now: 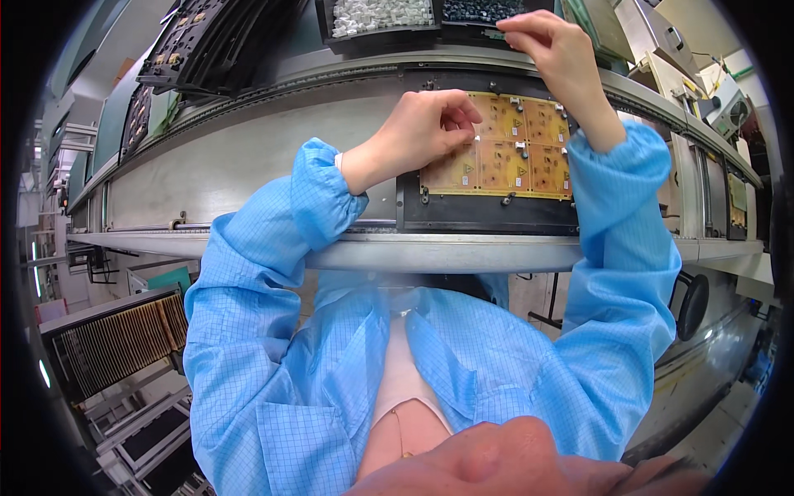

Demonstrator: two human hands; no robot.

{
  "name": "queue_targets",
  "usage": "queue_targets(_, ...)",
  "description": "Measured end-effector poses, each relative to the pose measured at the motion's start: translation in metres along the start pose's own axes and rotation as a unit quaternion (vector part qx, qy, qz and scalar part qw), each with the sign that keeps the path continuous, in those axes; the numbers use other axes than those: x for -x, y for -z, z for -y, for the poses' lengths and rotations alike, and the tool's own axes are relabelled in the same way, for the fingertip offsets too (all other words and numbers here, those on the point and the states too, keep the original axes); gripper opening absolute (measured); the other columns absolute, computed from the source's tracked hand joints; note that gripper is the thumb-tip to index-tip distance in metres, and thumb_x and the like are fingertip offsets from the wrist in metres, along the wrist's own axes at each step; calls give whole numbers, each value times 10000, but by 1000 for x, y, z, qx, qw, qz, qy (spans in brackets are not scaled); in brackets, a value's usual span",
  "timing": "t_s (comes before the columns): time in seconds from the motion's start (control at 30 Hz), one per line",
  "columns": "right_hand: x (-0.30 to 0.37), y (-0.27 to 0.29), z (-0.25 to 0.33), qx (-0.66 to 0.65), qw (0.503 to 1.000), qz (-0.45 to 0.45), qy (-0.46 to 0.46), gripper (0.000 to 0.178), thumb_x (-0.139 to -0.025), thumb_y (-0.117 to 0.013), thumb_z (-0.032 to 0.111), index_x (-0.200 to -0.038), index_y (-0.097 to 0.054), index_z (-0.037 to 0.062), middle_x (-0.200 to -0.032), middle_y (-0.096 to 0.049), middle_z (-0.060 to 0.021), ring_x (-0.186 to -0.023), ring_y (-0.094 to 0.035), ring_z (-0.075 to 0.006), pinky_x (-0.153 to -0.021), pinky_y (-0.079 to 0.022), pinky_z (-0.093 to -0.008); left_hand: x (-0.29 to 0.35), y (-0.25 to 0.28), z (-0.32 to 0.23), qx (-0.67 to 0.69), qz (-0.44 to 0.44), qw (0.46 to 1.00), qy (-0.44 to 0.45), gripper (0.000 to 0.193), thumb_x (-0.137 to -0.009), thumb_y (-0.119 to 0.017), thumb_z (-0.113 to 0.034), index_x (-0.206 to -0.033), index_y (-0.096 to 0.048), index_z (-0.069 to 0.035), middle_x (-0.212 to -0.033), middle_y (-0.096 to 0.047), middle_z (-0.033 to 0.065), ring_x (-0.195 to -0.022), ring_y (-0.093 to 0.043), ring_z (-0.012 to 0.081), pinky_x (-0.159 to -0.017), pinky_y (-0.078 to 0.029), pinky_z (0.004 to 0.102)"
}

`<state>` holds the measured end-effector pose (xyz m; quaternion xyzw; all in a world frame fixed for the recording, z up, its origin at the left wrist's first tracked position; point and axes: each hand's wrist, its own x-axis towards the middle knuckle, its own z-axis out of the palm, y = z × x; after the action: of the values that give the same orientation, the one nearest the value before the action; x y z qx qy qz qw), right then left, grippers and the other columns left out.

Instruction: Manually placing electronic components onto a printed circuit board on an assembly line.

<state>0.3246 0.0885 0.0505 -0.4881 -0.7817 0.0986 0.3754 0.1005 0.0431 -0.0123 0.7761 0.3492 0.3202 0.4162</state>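
A yellow circuit board panel (504, 172) lies in a black carrier plate (488, 217) on the bench, with several small white connectors (521, 149) standing on it. My left hand (418, 131) is over the panel's left part, its fingers curled and pinched together; what they hold, if anything, is hidden. Farther off and to the right, my right hand (556, 56) reaches to the front of a bin of dark small parts (480, 10). Its thumb and fingertips are closed together at the bin's edge, and anything between them is too small to make out.
A bin of white small parts (380, 16) stands left of the dark one. Stacked black carrier plates (203, 50) lean at the far left. The metal bench rail (438, 254) runs in front of me. A slotted rack (116, 339) stands at the lower left.
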Motion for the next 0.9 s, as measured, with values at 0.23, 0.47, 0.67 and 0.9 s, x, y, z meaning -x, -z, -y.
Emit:
queue_targets(0.23,47,11,17,-53,998,25,-21,167,-909,-651,35,-1052,-730,2,-979,-695,-56,-896,-640,-130,-811,-499,-240,4,-1,3,-22,1,1000,0,178,-823,-722,-107,-986,-699,-39,-816,-709,94,-735,-683,151,-688,-552,290)
queue_targets(0.47,69,7,17,-110,990,30,-84,178,-899,-664,25,-1061,-733,-2,-995,-684,-73,-936,-642,-144,-842,-519,-249,1,0,10,-43,-7,999,-10,207,-822,-720,-132,-1011,-706,-47,-830,-698,118,-722,-672,164,-693,-546,297)
queue_targets(0.67,79,2,15,-120,988,46,-84,173,-901,-669,26,-1058,-734,-5,-1027,-658,-73,-935,-635,-143,-840,-530,-249,1,-7,8,-62,-25,997,-26,145,-808,-721,-45,-948,-691,-29,-833,-718,97,-755,-709,185,-696,-569,294)
queue_targets(0.9,88,-5,19,-225,961,101,-129,226,-905,-667,17,-1126,-704,-10,-1028,-650,-64,-907,-636,-121,-813,-537,-248,-2,-15,21,-161,-61,976,-135,133,-769,-712,-67,-902,-702,-55,-813,-680,101,-821,-658,292,-771,-536,381)
